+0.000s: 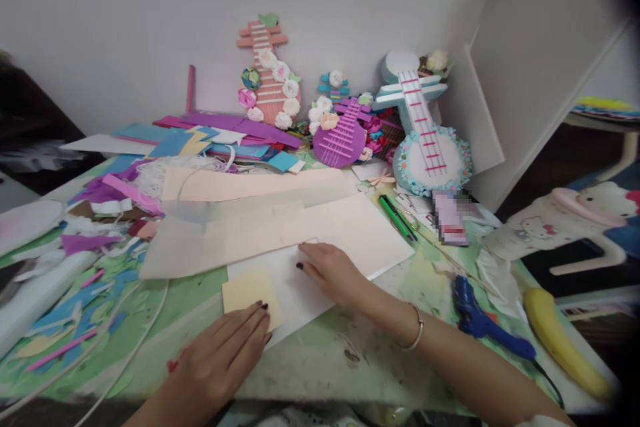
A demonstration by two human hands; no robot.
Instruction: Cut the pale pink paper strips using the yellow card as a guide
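My left hand [220, 357] lies flat with its fingers together, the fingertips pressing on a small pale yellow foam square [249, 288]. My right hand [334, 272] rests palm down on a white sheet [293, 293], fingers closed together at its upper edge. A bangle sits on that wrist. Long pale pink foam sheets [300, 227] lie just beyond both hands.
Foam guitar crafts stand at the wall: a pink one [266, 73], a purple one [343, 137], a white and blue one [427, 140]. Green pens [397, 217], a blue glue gun [483, 320] and a banana [563, 340] lie to the right. Coloured scraps [85, 260] cover the left.
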